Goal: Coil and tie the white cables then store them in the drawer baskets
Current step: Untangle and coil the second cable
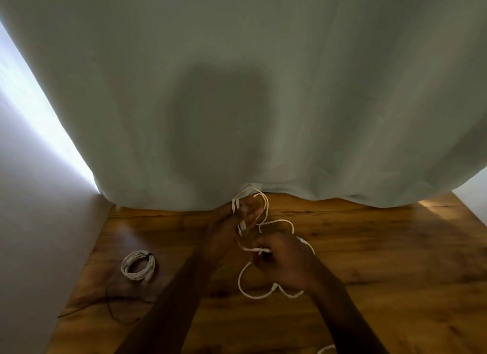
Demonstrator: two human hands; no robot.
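Over the wooden floor (369, 261), the left hand (232, 230) has turns of a white cable (263, 208) wrapped around its fingers, which curl loosely to keep the loops in place. The right hand (284, 261) pinches a strand of the same cable just below, while slack trails in loops on the boards beneath it. 1 finished coil (138, 264), bound with a dark tie, lies to the left near a thin black wire (110, 309). The cable looks light, limp and prone to springing open, so holding it where the loops cross probably gives the best control. A curtain (237, 90) hangs behind; no drawer baskets are visible.
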